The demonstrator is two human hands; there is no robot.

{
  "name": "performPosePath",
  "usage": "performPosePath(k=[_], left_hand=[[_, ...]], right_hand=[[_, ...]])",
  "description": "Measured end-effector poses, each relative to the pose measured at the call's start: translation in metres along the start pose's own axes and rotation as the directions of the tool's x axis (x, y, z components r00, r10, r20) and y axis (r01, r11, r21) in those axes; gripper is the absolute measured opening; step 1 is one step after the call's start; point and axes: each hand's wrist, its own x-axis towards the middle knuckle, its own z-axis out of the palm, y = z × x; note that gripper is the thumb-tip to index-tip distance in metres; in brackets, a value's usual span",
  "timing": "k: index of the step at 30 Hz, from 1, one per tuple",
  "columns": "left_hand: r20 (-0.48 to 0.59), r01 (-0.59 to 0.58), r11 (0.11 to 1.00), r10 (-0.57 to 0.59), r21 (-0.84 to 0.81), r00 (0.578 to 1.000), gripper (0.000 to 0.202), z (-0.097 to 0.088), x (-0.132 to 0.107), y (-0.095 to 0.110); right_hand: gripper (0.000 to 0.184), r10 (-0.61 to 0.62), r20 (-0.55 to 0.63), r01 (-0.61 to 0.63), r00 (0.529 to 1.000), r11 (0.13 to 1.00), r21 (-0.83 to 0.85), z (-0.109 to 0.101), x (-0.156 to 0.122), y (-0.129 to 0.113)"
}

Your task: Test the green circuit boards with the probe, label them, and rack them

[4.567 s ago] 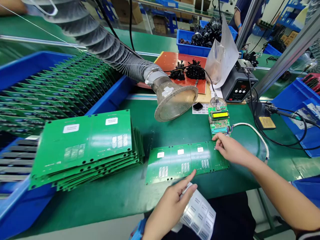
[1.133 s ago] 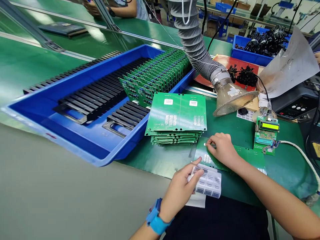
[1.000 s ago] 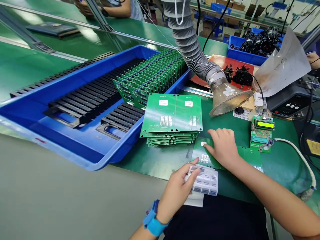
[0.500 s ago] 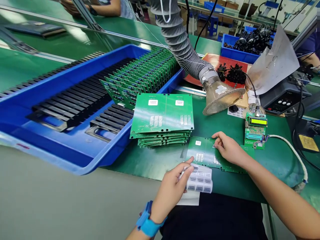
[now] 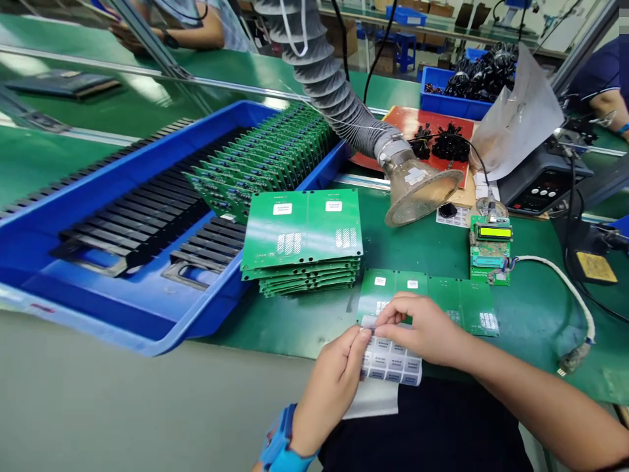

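My left hand, with a blue wristband, grips a curled sheet of labels near the table's front edge. Thumb and fingers of my right hand pinch at the sheet's top edge; whether a label is loose between them is hidden. Just beyond lies a flat green circuit board panel, partly covered by my right hand. Two white labels show on its left half and none on its right half. Left of it rises a stack of circuit boards, the top one bearing two white labels.
A blue tray at left holds upright circuit boards in black slotted racks. A grey extraction hose hangs over the table. A small device with a lit display and a cable stand at right. Other people's arms show at the back.
My right hand has moved left from the flat board panel to the label sheet. Two labels now show on the panel's left half. The view has shifted slightly.
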Motion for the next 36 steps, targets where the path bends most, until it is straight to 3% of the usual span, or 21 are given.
performPosePath(k=[4, 8, 11, 14, 18, 25, 27, 28, 30, 32, 34, 36], left_hand=[[0.065, -0.025, 0.999, 0.026, -0.019, 0.998, 0.039, 0.003, 0.003, -0.003], [0.23, 0.06, 0.993, -0.036, -0.099, 0.972, 0.031, 0.013, 0.007, -0.005], [0.337, 0.083, 0.991, -0.043, -0.104, 0.94, 0.022, 0.023, 0.011, 0.001], [0.425, -0.05, 0.997, 0.074, -0.066, 0.902, 0.023, 0.035, 0.016, 0.011], [0.487, -0.198, 0.98, 0.177, -0.01, 0.855, 0.015, 0.048, 0.023, 0.02], [0.459, -0.217, 0.976, 0.194, -0.002, 0.867, 0.015, 0.053, 0.026, 0.017], [0.468, -0.215, 0.977, 0.186, 0.009, 0.864, 0.018, 0.053, 0.026, 0.015], [0.47, -0.212, 0.977, 0.181, 0.012, 0.864, 0.018, 0.053, 0.026, 0.014], [0.463, -0.198, 0.98, 0.173, 0.005, 0.869, 0.02, 0.053, 0.026, 0.014], [0.451, -0.177, 0.984, 0.163, -0.011, 0.877, 0.022, 0.053, 0.027, 0.014], [0.45, -0.157, 0.988, 0.147, -0.017, 0.881, 0.022, 0.053, 0.027, 0.013], [0.459, -0.152, 0.988, 0.138, -0.006, 0.878, 0.022, 0.053, 0.028, 0.012]], right_hand=[[0.006, 0.069, -0.077, -0.051, 0.995, 0.976, 0.211, 0.006, -0.008, 0.007], [0.014, 0.2, -0.317, -0.1, 0.927, 0.947, 0.306, -0.03, -0.023, 0.037], [0.016, 0.293, -0.351, -0.265, 0.889, 0.956, 0.126, -0.071, -0.029, 0.06], [0.012, 0.344, -0.247, -0.383, 0.906, 0.914, -0.13, -0.093, -0.027, 0.069], [0.012, 0.356, -0.255, -0.432, 0.899, 0.816, -0.385, -0.091, -0.019, 0.066], [0.011, 0.338, -0.314, -0.457, 0.887, 0.736, -0.5, -0.074, -0.012, 0.065], [0.004, 0.294, -0.35, -0.449, 0.889, 0.708, -0.545, -0.075, -0.014, 0.064], [0.009, 0.25, -0.375, -0.434, 0.893, 0.699, -0.568, -0.077, -0.016, 0.064], [0.022, 0.144, -0.403, -0.371, 0.904, 0.732, -0.571, -0.087, -0.023, 0.066], [0.024, 0.095, -0.364, -0.277, 0.926, 0.827, -0.489, -0.103, -0.033, 0.072], [0.023, 0.131, -0.263, -0.222, 0.956, 0.91, -0.351, -0.118, -0.044, 0.079], [0.023, 0.181, -0.175, -0.225, 0.968, 0.935, -0.274, -0.127, -0.052, 0.086]])
